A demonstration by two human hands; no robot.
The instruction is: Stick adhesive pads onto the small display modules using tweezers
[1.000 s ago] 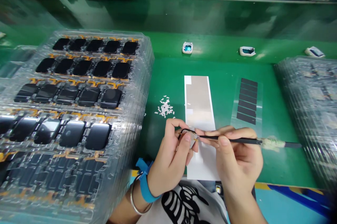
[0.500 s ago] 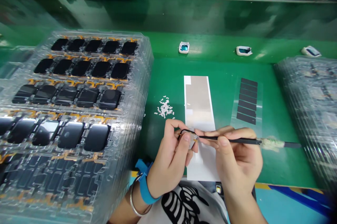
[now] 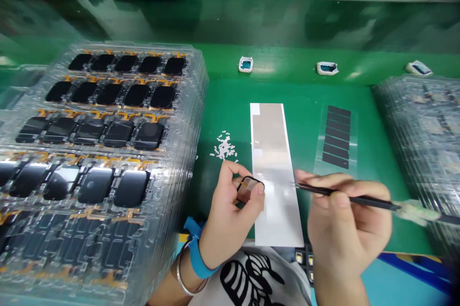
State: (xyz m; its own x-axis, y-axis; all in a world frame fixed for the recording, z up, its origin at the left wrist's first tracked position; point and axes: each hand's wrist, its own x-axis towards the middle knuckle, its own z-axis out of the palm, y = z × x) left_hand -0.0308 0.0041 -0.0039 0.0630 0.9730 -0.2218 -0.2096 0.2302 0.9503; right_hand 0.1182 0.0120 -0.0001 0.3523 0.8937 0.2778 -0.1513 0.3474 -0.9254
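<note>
- So, L hand (image 3: 228,217) grips a small dark-rimmed screen (image 3: 246,190) btwn thumb & fingers, at left edge of a white sheet (image 3: 277,222).
- R hand (image 3: 350,224) has fingers closed round a slim black tool (image 3: 372,201) (pale wrap (image 3: 415,212) near far end), tip apart from screen.
- Tiny white bits (image 3: 225,147) beyond L hand; stacked clear trays (image 3: 197,80) w/ dark screens (image 3: 131,189) farther left.

Tilted and gripped, the small rounded panel (image 3: 246,190), black-rimmed with a greyish-pink middle, sat between the left hand's (image 3: 230,215) thumb and fingers! And in the right hand (image 3: 348,224), the slim black tool (image 3: 375,202) slanted slightly, fine tip towards the left hand, apart from the panel, pale wrapping (image 3: 417,212) beyond the right hand!
</note>
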